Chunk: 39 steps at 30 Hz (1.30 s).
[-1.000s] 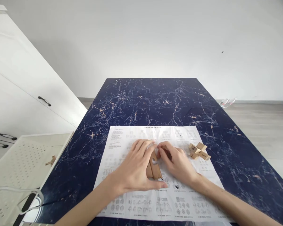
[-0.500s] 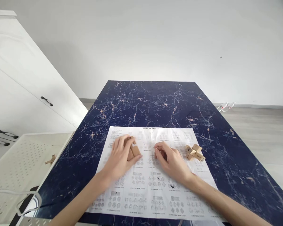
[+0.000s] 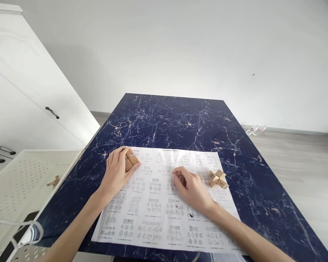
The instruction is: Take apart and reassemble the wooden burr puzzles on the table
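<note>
**Head view: block carried to the sheet's far-left corner**

Head view. The left hand [image 3: 117, 174] grips a wooden block [image 3: 131, 159], fingers [image 3: 119, 154] closed over its top and thumb beneath. The block sits at the far-left corner of the printed sheet [image 3: 158, 218], which lies on the dark marbled surface [image 3: 180, 120]. One second ago both hands met over the block at the sheet's middle; half a second ago the left hand had drawn it partway left. The right hand [image 3: 192, 187] stays on the sheet's middle, fingers curled inward; whether they enclose anything cannot be told. A wooden cross puzzle [image 3: 218, 179] lies just beside it, unmoved on the sheet. A white tray [image 3: 16, 182] stands left of the surface.
</note>
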Each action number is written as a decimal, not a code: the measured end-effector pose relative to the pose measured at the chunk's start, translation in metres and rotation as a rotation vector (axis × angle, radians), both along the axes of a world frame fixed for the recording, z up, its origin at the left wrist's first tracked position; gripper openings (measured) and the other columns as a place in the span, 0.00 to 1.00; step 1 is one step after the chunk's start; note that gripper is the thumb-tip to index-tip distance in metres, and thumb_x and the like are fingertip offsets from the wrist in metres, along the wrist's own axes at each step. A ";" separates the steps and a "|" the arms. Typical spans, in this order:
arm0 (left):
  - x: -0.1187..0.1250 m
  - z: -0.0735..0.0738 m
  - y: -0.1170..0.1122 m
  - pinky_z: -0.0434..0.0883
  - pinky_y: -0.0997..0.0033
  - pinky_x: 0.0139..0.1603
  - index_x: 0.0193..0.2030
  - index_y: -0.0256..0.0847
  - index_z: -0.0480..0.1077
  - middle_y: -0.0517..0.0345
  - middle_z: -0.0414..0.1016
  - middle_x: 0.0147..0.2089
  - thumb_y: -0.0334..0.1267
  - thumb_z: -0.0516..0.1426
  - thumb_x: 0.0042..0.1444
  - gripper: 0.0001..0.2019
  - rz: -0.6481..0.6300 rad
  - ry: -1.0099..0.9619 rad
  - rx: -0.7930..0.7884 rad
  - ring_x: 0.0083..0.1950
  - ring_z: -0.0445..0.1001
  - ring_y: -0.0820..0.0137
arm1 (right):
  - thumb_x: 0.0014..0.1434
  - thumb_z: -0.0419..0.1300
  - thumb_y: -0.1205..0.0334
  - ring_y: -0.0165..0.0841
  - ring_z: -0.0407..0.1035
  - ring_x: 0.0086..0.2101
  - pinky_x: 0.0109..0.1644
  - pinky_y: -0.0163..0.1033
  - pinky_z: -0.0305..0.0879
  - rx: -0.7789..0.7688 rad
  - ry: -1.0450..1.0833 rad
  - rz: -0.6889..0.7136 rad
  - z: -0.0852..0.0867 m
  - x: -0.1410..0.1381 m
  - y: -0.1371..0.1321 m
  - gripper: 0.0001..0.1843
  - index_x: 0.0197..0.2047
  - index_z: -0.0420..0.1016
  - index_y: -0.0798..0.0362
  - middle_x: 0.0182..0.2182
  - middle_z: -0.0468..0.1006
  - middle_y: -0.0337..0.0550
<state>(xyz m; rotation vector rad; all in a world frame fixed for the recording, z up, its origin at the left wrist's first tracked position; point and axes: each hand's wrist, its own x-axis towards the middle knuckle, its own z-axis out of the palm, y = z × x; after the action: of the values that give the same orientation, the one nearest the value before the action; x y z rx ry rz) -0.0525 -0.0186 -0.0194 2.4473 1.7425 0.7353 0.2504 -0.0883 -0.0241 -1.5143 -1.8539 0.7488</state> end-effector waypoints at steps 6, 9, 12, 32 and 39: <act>0.000 0.016 -0.026 0.60 0.33 0.77 0.78 0.49 0.51 0.38 0.59 0.77 0.55 0.53 0.75 0.31 -0.037 -0.025 -0.040 0.79 0.58 0.43 | 0.74 0.51 0.61 0.33 0.71 0.24 0.29 0.37 0.60 -0.004 -0.008 0.031 0.004 -0.001 0.002 0.08 0.47 0.71 0.49 0.28 0.80 0.37; 0.000 0.021 -0.044 0.64 0.33 0.75 0.77 0.52 0.53 0.42 0.60 0.77 0.55 0.54 0.75 0.29 0.004 -0.085 -0.071 0.78 0.59 0.44 | 0.75 0.51 0.60 0.33 0.71 0.24 0.29 0.37 0.62 -0.029 -0.001 0.072 0.008 0.001 0.003 0.09 0.50 0.72 0.51 0.28 0.80 0.38; -0.001 0.025 -0.059 0.66 0.32 0.74 0.75 0.50 0.58 0.42 0.63 0.76 0.57 0.54 0.74 0.29 0.091 -0.156 -0.082 0.77 0.61 0.42 | 0.75 0.51 0.61 0.34 0.73 0.26 0.31 0.39 0.66 -0.031 -0.013 0.116 0.016 0.009 0.001 0.11 0.54 0.71 0.51 0.33 0.83 0.40; 0.039 0.031 -0.083 0.74 0.43 0.72 0.66 0.55 0.70 0.54 0.76 0.67 0.52 0.55 0.76 0.17 -0.045 -0.285 -0.278 0.72 0.73 0.53 | 0.71 0.59 0.36 0.40 0.74 0.35 0.34 0.44 0.73 0.131 -0.245 -0.603 0.028 0.076 -0.062 0.24 0.54 0.76 0.47 0.51 0.75 0.54; 0.056 0.026 -0.092 0.79 0.45 0.68 0.67 0.55 0.68 0.54 0.76 0.67 0.51 0.54 0.77 0.16 -0.109 -0.271 -0.343 0.70 0.76 0.54 | 0.72 0.56 0.32 0.43 0.79 0.28 0.28 0.42 0.68 -0.015 -0.259 -0.576 0.012 0.089 -0.064 0.27 0.53 0.74 0.48 0.37 0.85 0.48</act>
<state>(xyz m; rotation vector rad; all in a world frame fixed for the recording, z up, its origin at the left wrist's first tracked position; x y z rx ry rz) 0.0040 -0.1101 0.0069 2.0867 1.4823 0.6570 0.3390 -0.1520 -0.0121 -2.0955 -1.4538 0.3040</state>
